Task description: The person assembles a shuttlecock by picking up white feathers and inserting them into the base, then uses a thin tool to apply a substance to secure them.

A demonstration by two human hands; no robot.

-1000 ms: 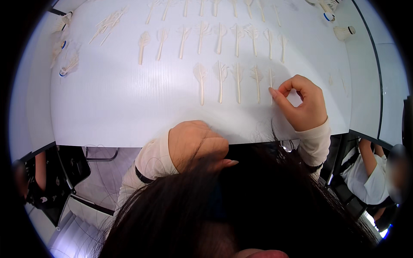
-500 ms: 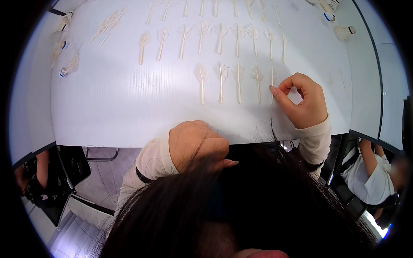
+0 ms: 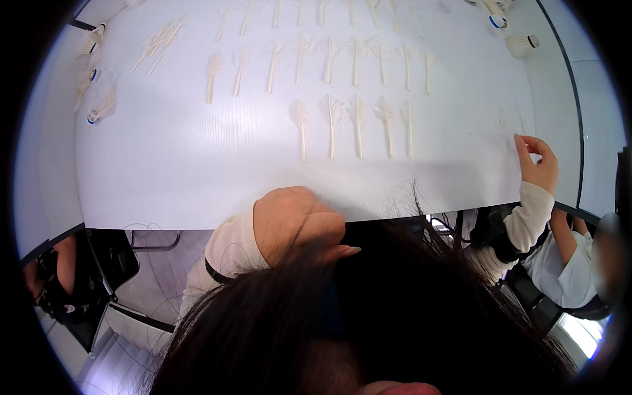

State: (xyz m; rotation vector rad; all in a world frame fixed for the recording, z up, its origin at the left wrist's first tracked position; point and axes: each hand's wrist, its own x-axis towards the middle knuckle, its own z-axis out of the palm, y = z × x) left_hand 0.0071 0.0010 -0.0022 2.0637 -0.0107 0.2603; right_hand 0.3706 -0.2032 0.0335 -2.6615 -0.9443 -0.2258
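Observation:
Pale feathers lie in rows on the white table [image 3: 164, 184]; the nearest row includes a feather [image 3: 331, 128] and, at its right end, another feather [image 3: 409, 128]. At the table's right side, my right hand [image 3: 541, 168] has thumb and forefinger pinched at the lower end of a thin loose feather [image 3: 522, 120]. My left hand [image 3: 296, 220] is curled at the near edge, below the front row. Its palm side is hidden, so whatever it holds, if anything, does not show.
A heap of feathers [image 3: 158, 43] lies at the far left. Shuttlecocks stand along both sides, such as one shuttlecock [image 3: 102, 108] at left and another shuttlecock [image 3: 522, 45] at right. Low partitions [image 3: 559, 99] flank the table. A person [image 3: 566, 263] sits at right.
My right hand has let go of the feather at the front row's right end and moved right to the loose feather. My left hand stays put. The view has shifted slightly.

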